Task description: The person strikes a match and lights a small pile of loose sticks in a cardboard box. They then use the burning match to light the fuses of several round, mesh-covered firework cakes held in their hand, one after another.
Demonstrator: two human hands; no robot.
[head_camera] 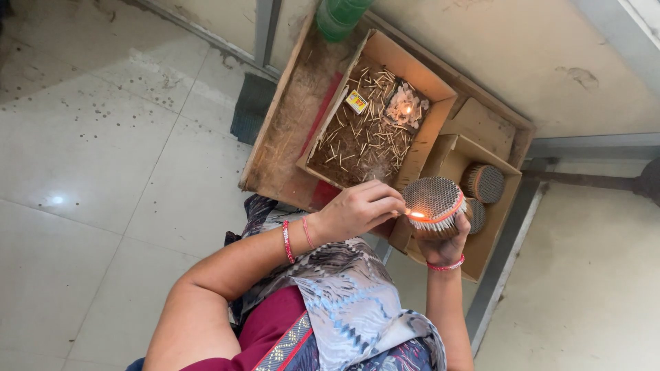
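So closest to the camera you've got the person's lap, patterned grey-blue cloth point(350, 302) over a maroon garment. Both forearms reach up from there.

Left hand point(357, 209) is pinched shut around a lit stick point(412, 214), with a small orange flame right at the tip. There are red bangles point(289, 240) on that wrist. The flame is touching the side edge of a round bundle point(434, 203) of thin sticks, banded with a red ring, honeycomb-looking face pointing up.

Right hand point(447, 244) is cupped under that bundle, gripping it from below, fingers wrapped around the far side. It's got a red bangle at the wrist too. The bundle sits just above the near edge of a cardboard box point(495, 233).

Inside that box, just past the held one, there are two more round bundles point(483, 183) standing on edge.

Beside it to the left is a bigger open carton point(385, 51) littered with loose sticks, a small yellow matchbox point(356, 102), and a little burning lamp point(405, 108) on a dark patch of wax or ash.

Both boxes rest in a shallow wooden tray point(275, 148) on the tiled floor. At the far end a green bottle point(340, 15) stands against the wall, and a dark mat point(251, 106) lies left of the tray.
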